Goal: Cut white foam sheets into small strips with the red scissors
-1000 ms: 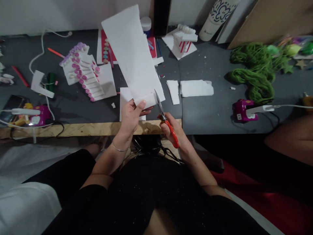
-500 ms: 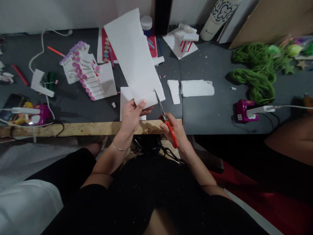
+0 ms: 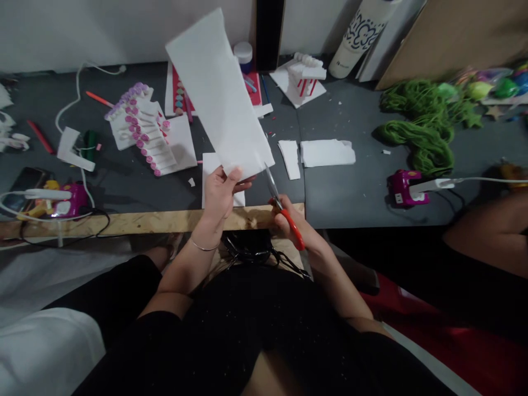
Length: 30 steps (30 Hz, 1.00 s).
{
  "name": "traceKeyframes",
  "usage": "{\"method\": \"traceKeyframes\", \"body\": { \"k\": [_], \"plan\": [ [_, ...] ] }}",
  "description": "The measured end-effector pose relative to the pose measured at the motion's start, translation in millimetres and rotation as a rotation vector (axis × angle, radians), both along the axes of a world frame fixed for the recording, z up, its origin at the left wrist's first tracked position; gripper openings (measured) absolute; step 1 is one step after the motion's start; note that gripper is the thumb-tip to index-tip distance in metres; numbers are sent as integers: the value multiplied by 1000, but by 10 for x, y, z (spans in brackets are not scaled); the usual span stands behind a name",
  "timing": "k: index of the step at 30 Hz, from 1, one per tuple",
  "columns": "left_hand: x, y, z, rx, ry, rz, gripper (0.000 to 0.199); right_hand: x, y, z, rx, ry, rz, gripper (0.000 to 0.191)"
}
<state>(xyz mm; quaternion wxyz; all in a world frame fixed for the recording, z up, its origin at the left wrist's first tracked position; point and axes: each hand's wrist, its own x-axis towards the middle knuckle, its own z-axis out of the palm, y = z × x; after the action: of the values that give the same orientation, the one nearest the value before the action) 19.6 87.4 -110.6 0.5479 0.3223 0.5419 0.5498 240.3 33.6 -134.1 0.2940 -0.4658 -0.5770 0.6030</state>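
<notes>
My left hand (image 3: pixel 221 190) pinches the lower end of a long white sheet of paper or thin foam (image 3: pixel 223 99), thumb on top and fingers beneath. The sheet slants up and away toward the wall. My right hand (image 3: pixel 291 220) is closed around the red handles of a pair of scissors (image 3: pixel 293 226). Their metal blades point up and left, with the tip at the sheet's lower right edge. Below the sheet, a smaller white piece (image 3: pixel 210 160) lies partly hidden by my left hand. Two cut white pieces, a narrow one (image 3: pixel 290 159) and a wider one (image 3: pixel 328 153), rest right of the blades.
A white stepped model with pink roses (image 3: pixel 144 132) stands left; a small white model with red posts (image 3: pixel 306 77) stands behind. Green yarn (image 3: pixel 424 121), a patterned bottle (image 3: pixel 358 38) and purple power adapters (image 3: pixel 406 187) sit around. Other people sit close on both sides.
The scissors have shifted slightly down and right relative to the sheet. The sheet's lower end, folded up or overlapped before, now looks flatter. The camera view has tilted a little.
</notes>
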Motion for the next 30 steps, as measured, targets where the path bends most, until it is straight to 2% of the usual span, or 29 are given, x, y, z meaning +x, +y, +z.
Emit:
{"method": "traceKeyframes", "body": {
  "k": [3,5,8,10,13,15,17,19,23,27,30],
  "plan": [
    [-124,76,83,52,43,-59,61,186,-43,143,-21,43,29,61],
    [-206,132,178,63,84,-127,66,266,-10,252,-50,62,-25,57],
    [-320,226,351,116,130,-143,64,342,115,382,63,-101,-53,58],
    [-404,291,450,183,140,-115,57,419,174,435,87,-178,48,53],
    [-517,365,526,230,152,-130,51,573,178,447,22,-110,244,47],
    [-533,384,532,219,170,-192,51,618,187,404,45,-19,142,45],
    [-478,376,519,200,188,-279,51,546,264,329,149,109,-103,44],
    [-373,351,498,174,202,-386,51,357,414,231,276,233,-280,58],
    [-206,312,418,99,203,-562,48,-130,709,10,368,310,-428,84],
    [-182,323,290,67,171,-565,47,-411,720,-129,355,287,-508,86],
    [-98,290,187,62,89,-464,52,-507,650,-122,332,212,-561,81]
  ]
}}
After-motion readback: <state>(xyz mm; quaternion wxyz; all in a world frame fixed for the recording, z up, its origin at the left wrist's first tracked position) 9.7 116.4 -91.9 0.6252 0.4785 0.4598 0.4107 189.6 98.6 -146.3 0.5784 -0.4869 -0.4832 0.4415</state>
